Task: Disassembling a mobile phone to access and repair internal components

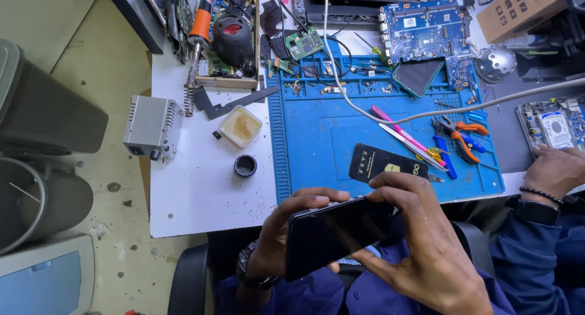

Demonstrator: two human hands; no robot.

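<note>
While the left hand grips a dark phone from below, the right hand pinches its far edge, near the bench's blue mat.

smartphone | black, screen dark | tilted, held above lap

Phone before mat, packet on mat, pliers right, jar left
</note>
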